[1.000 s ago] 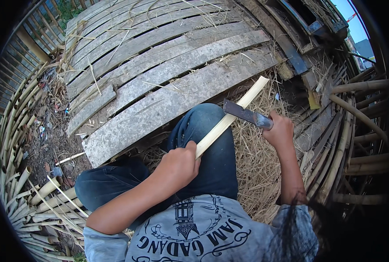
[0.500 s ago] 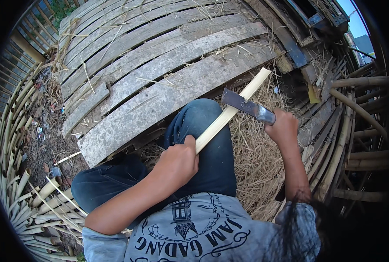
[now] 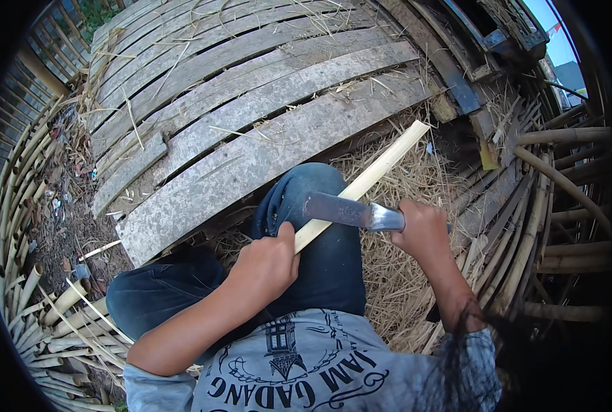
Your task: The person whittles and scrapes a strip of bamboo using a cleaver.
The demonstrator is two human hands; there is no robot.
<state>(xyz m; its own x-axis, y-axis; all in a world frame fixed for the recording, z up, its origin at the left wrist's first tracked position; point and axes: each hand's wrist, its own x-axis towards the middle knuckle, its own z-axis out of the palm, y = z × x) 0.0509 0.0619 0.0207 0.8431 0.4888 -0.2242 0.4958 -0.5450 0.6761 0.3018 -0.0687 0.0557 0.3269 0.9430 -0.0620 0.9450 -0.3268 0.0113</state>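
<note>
My left hand is closed round the near end of a pale split bamboo strip, which slants up and to the right across my bent knee. In my closed right hand is the handle of a broad-bladed knife, something like a short machete. Its dark blade lies across the strip a little beyond my left hand, with a shiny metal collar beside my fingers. The strip's far end sticks out free over the shavings.
A weathered slatted wooden platform is in front of me. Thin shavings heap on the ground at my right. Bamboo poles stand at the right, and cut bamboo pieces pile at the left.
The knife has slid along the strip toward my left hand, and my right hand has come lower and nearer. My left hand keeps its grip, and the strip's far end sits slightly lower.
</note>
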